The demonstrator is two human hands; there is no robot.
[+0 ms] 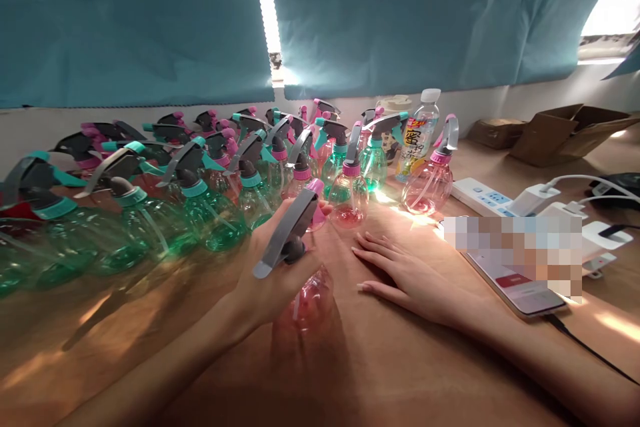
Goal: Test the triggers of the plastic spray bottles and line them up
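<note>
A pink transparent spray bottle [309,303] with a grey and pink trigger head stands on the wooden table in front of me. My left hand [270,270] is wrapped round its neck, just under the head. To the right of it, my right hand [395,273] lies on the table, palm down, fingers spread, touching no bottle. Another pink spray bottle [350,203] stands just beyond my hands, and one more pink bottle [429,183] is further right. Green spray bottles [213,217] with teal collars are lined up at the left.
More spray bottles crowd the back left. At the right are a phone [520,283] with a cable, a white power strip [483,197] with chargers, and an open cardboard box [555,137]. A labelled drink bottle [423,130] stands behind. A blue-green curtain [150,20] hangs beyond.
</note>
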